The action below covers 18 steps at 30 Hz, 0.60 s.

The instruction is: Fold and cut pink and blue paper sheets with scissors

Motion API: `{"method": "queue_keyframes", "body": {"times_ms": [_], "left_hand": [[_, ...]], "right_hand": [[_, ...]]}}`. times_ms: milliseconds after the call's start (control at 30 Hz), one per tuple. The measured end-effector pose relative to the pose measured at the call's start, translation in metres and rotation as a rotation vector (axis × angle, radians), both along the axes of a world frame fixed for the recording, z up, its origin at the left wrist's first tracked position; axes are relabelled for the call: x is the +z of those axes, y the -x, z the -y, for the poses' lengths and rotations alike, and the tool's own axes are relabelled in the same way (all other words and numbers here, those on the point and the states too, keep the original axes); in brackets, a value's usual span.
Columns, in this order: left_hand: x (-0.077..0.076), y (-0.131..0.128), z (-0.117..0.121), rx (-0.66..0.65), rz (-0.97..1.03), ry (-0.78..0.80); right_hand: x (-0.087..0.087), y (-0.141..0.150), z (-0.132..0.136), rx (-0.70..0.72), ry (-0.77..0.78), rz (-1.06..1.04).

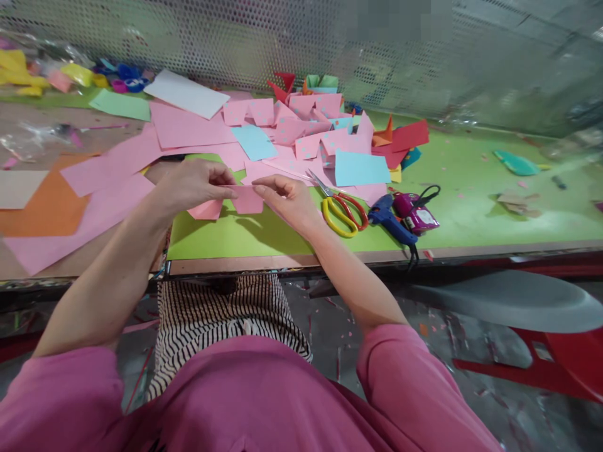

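Between my two hands, a folded piece of pink paper (248, 201) is held just above the green table sheet (226, 242). My left hand (200, 183) pinches its upper edge on the left, with thumb and fingers together. At the right end, my right hand (288, 196) is closed on the same paper, fingers bent over the edge. Scissors (340, 213) with one yellow and one red handle lie beside my right hand, blades slightly apart. A blue glue gun (392, 221) rests to their right. Behind my hands are folded, dotted pink paper pieces (308, 147).
Light blue sheets (362, 168) lie on the pink ones. A purple packet (418, 212) with a black loop sits beside the glue gun. Orange paper (56, 204) and large pink sheets (188, 129) cover the left. A perforated metal panel (202, 44) rises behind; a grey stool seat (513, 301) stands right.
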<state>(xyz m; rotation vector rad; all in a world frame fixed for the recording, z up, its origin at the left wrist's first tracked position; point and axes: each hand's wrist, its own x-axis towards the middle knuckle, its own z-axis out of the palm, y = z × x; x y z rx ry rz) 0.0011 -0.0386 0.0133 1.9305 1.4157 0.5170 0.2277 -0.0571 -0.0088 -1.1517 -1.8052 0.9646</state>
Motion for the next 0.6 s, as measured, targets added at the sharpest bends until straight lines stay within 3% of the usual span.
{"method": "queue_keyframes", "body": {"times_ms": [267,600], "left_hand": [[0.015,-0.009,0.013,0.060,-0.122,-0.138],[0.014,-0.007,0.014,0.067,-0.046,-0.148]], "right_hand": [[-0.002,0.001,0.000,-0.071,-0.136,0.072],[-0.004,-0.001,-0.001,-0.040,-0.203,0.096]]}}
